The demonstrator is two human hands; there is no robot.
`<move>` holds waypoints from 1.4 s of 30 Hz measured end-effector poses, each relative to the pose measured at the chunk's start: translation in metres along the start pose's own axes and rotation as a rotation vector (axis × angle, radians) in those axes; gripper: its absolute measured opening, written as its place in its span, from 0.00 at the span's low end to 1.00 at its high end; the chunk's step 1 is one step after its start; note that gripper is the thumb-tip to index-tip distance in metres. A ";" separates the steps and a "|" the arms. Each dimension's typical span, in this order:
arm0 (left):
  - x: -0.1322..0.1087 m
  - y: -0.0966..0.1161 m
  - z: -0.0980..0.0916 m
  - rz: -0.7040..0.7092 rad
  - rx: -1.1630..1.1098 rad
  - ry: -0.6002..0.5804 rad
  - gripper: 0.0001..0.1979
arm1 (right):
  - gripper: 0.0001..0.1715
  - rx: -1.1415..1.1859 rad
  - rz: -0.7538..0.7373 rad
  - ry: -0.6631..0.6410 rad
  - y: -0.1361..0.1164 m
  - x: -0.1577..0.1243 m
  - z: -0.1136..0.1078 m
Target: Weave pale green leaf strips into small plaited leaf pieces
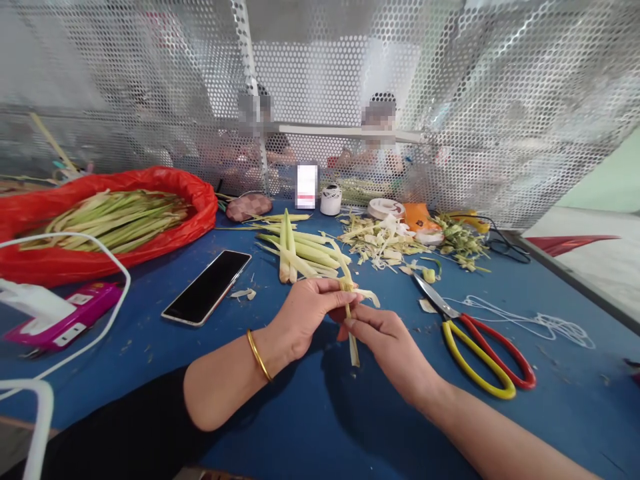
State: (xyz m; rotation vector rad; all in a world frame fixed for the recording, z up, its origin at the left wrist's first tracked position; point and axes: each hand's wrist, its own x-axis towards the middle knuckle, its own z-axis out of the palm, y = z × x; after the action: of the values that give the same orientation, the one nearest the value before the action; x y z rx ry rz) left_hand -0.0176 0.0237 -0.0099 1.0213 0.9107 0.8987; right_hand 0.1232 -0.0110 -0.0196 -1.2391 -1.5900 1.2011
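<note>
My left hand (303, 310), with a gold bangle at the wrist, pinches a pale yellow-green leaf strip (355, 352) that looks knotted or folded at the fingertips. Just below, the thumb and fingers of my right hand (387, 340) close on the same strip. One end of it hangs down beneath my fingers, and a short piece sticks out to the right. Beyond my hands lies a small pile of broad pale green leaf pieces (310, 252). Scissors (443, 300) with one yellow and one red handle lie partly open to the right of my right hand.
A red plastic bag (200, 200) full of long leaf strips (115, 217) stands at left. Nearby are a phone (207, 288), a purple power strip (95, 310) and white cables. Scraps (380, 243), a tape roll (387, 209) and white string (555, 327) lie at right. A perforated metal screen (335, 80) closes the back; people sit behind it.
</note>
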 end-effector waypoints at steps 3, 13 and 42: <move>0.002 0.001 -0.001 0.010 0.016 0.056 0.08 | 0.16 0.033 0.010 -0.046 -0.003 -0.002 0.000; -0.002 0.008 0.005 -0.043 -0.052 0.166 0.06 | 0.14 -0.020 -0.078 -0.204 -0.004 -0.002 -0.003; -0.001 0.004 0.001 -0.034 0.041 0.055 0.14 | 0.08 -0.335 -0.092 0.067 -0.002 0.010 -0.021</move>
State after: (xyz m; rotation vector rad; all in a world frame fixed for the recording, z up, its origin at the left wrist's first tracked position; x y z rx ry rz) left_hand -0.0173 0.0237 -0.0057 1.0174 0.9927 0.8866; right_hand 0.1406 0.0035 -0.0122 -1.3800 -1.8279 0.8486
